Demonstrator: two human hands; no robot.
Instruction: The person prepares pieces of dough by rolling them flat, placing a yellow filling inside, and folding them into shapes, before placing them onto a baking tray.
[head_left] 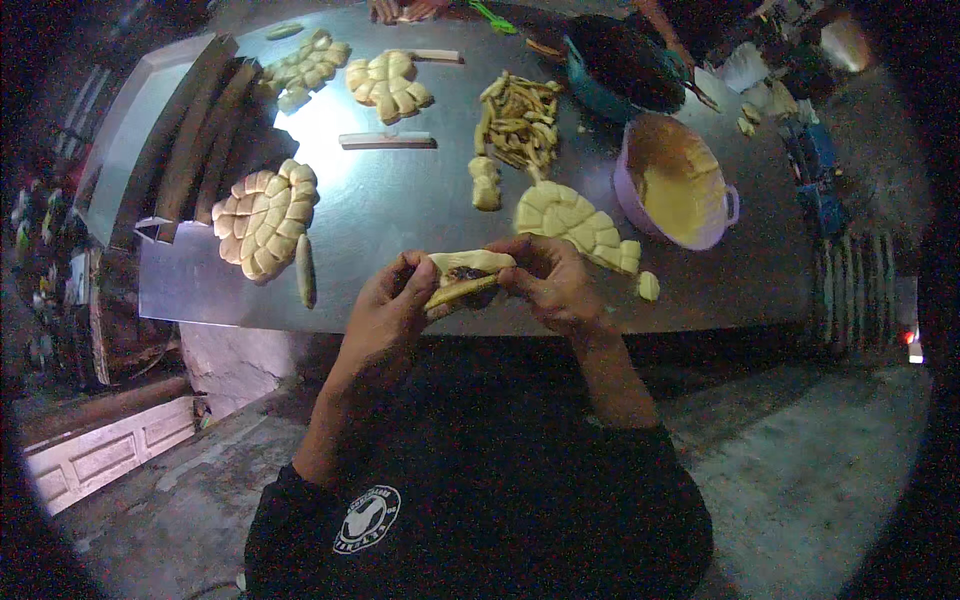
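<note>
Between my two hands, above the near edge of the metal table, is a piece of pale dough [472, 262] folded lengthwise around a dark filling. The fold gapes toward me, so the filling shows. My left hand [393, 298] pinches its left end between thumb and fingers, and my right hand [556, 288] pinches the right end. Just beyond my right hand lies a cluster of cut dough pieces [570, 218], with one loose piece [648, 286] beside it. Farther off is a heap of browned strips [522, 122]. A slim rolled dough piece [306, 270] rests left of my left hand.
Dough clusters sit at the left [266, 222] and back [386, 85]. A pale stick [388, 141] lies mid-table. Long dark trays [190, 130] line the left side. A lilac basin [628, 178] and teal pan [590, 82] stand right. Another person's hands [408, 10] show at the far edge.
</note>
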